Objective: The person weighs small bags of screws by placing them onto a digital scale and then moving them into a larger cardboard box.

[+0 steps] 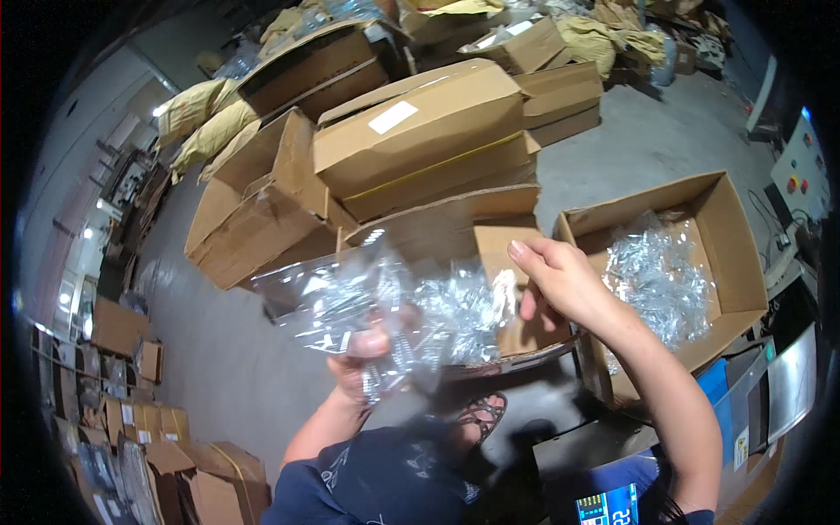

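A long brown box (pixel 420 131) lies on the far side. Nearer, in the middle, is an open box (pixel 455 207) with a pile of shiny clear bags (pixel 459 302) in it. To its right is one more open box (pixel 733 241), with a heap of clear bags (pixel 656 293) too.

The bunch of clear bags (pixel 337 302) being worked on is up in the air, over the left part of the middle box. The left hand (pixel 357 357) is clamped on the near end of it. The right hand (pixel 560 280) is over the right part of that box, by a brown flap (pixel 503 241). Its fingers are bent in, but I can't tell if they pinch a bag.

I think the step now is sorting the bags by hand. The next move looks to need a snug left grip, as thin bags may slide, and right fingers that pick up just what they want.
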`<move>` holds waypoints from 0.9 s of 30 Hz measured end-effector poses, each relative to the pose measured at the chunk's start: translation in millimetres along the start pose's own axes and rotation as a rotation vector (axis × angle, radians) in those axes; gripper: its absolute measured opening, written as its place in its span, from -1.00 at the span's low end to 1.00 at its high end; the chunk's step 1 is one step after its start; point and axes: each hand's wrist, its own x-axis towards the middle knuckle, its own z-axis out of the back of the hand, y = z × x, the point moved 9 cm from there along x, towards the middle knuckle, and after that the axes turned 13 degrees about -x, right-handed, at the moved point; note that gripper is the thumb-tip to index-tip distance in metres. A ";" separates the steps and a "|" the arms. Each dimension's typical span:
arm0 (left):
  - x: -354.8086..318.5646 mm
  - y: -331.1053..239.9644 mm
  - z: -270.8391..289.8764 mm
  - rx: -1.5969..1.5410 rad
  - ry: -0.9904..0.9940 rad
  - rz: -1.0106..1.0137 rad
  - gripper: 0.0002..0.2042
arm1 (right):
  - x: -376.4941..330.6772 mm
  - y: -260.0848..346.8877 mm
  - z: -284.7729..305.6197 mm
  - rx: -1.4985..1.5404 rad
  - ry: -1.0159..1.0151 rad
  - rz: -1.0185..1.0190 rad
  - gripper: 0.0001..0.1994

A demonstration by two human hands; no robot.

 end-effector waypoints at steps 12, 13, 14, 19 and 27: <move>5.1 54.9 16.9 0.328 -0.187 0.259 -0.64 | -16.3 39.9 -14.2 0.407 0.069 0.438 -0.83; 6.8 55.9 15.5 0.300 -0.160 0.275 -0.65 | -16.1 39.3 -12.9 0.435 0.057 0.437 -0.83; 8.7 55.9 16.8 0.271 -0.134 0.291 -0.65 | -15.6 38.9 -13.0 0.463 0.046 0.435 -0.83; 10.2 55.1 25.2 0.203 -0.169 0.296 -0.65 | -15.8 33.0 6.3 0.589 -0.047 0.371 -0.79; 11.1 54.0 27.3 0.331 -0.135 0.329 -0.72 | -5.2 35.4 -4.6 0.275 0.099 0.426 -0.76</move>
